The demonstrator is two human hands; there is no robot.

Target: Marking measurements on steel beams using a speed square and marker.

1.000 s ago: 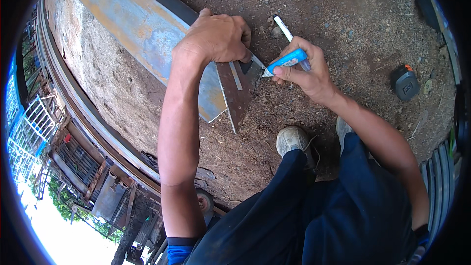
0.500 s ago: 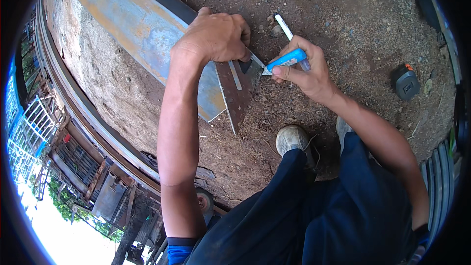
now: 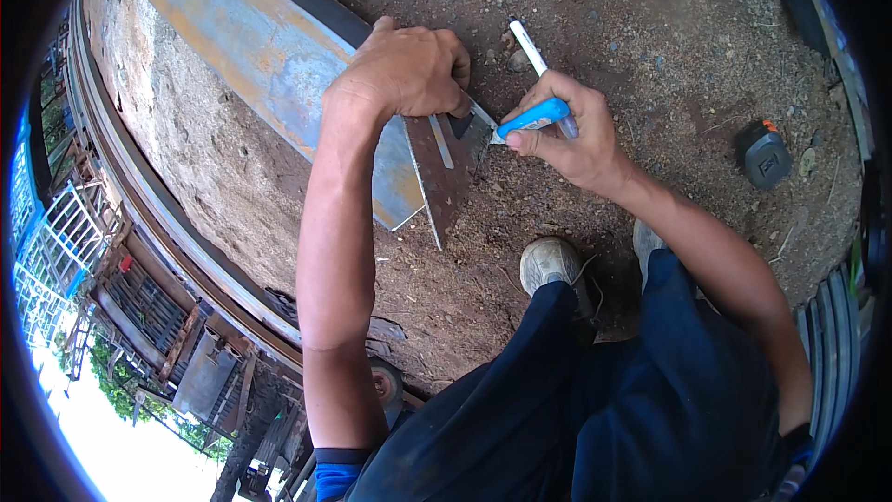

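A long steel beam (image 3: pixel 269 60) with rusty patches lies on the ground, running from the upper left. At its near end a brown steel plate (image 3: pixel 437 177) stands at an angle to it. My left hand (image 3: pixel 400 70) is closed over the top of this plate, its fingertips partly hidden. In my right hand (image 3: pixel 581 135) is a blue marker pen (image 3: pixel 539 117), pinched between thumb and fingers, its tip against or very close to the plate's right corner. A slim white pen (image 3: pixel 527 45) is tucked among the same fingers and points away from me.
A black and grey tape measure (image 3: pixel 764 156) lies on the dirt ground (image 3: pixel 669 65) at right. My shoe (image 3: pixel 550 265) is just below the plate. Long metal rails (image 3: pixel 186 232) curve along the left, with scrap metal and a white frame (image 3: pixel 70 228) beyond. Corrugated sheet (image 3: pixel 830 353) borders the lower right.
My right hand has shifted slightly left, and the blue marker's back end has dipped and moved left with it. The white pen has swung a little left. My left hand stays almost in place.
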